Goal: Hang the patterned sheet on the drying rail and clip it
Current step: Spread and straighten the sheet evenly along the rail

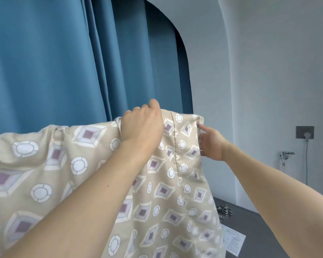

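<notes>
The beige patterned sheet [67,164], printed with white circles and purple diamonds, drapes across the lower left and middle of the view. Its top fold runs at hand height; the rail under it is hidden. My left hand [142,125] grips the sheet's top edge, fingers curled over the fold. My right hand [211,144] holds the sheet's right edge, thumb raised against the cloth and fingers hidden behind it. No clip shows in either hand.
Blue curtains [63,62] hang behind the sheet. A grey countertop [265,237] at lower right carries several metal clips [225,209] and a printed paper [233,241]. On the white wall sit a socket with a plug [305,132] and a tap [285,155].
</notes>
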The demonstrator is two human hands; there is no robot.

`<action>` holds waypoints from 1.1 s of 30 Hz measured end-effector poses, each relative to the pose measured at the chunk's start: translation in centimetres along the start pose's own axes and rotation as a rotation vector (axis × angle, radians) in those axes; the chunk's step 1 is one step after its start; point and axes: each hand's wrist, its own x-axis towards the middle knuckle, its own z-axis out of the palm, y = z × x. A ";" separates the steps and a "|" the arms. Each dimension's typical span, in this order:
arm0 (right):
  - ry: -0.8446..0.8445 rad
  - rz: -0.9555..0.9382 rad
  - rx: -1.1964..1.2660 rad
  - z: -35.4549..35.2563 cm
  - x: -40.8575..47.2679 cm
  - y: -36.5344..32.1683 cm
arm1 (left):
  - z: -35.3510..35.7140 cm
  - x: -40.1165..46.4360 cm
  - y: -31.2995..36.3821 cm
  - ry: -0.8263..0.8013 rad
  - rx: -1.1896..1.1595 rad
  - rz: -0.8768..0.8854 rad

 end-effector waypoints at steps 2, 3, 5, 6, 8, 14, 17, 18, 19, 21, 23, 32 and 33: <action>0.030 -0.106 -0.008 0.5 -0.3 -0.9 | 0.2 -0.1 -0.1 0.015 0.025 0.016; 0.060 -0.165 -0.009 0.6 -0.2 -1.4 | 0.3 -0.1 0.0 0.023 0.041 0.022; 0.111 -0.277 0.053 0.6 -0.1 -2.4 | 0.7 -0.4 0.1 0.046 0.081 0.046; 0.131 -0.326 0.101 0.4 -0.2 -2.9 | 0.9 -0.5 0.2 0.057 0.101 0.061; 0.149 -0.365 0.191 -0.2 0.0 -3.2 | 1.3 -0.6 0.5 0.068 0.121 0.079; -0.017 -0.177 0.265 -0.8 -1.1 -1.1 | 1.7 -0.9 0.7 0.072 0.189 0.077; -0.019 -0.210 0.416 -0.8 -1.2 -1.5 | 1.7 -0.9 0.6 0.083 0.220 0.068; -0.005 -0.221 0.435 -0.7 -1.2 -1.9 | 1.7 -1.0 0.6 0.077 0.225 0.066; 0.008 -0.220 0.433 -0.6 -1.1 -2.2 | 1.7 -1.0 0.6 0.069 0.226 0.062; 0.029 -0.203 0.375 -0.2 -0.8 -2.9 | 1.7 -1.1 0.6 0.070 0.229 0.057; 0.048 -0.210 0.339 0.0 -0.7 -3.5 | 1.6 -1.1 0.6 0.082 0.245 0.054; 0.150 -0.373 0.211 -2.0 -1.0 -7.1 | 1.9 -1.1 0.8 0.062 0.263 0.076; 0.170 -0.375 0.202 -1.9 -1.2 -7.4 | 2.2 -1.3 0.9 0.073 0.244 0.065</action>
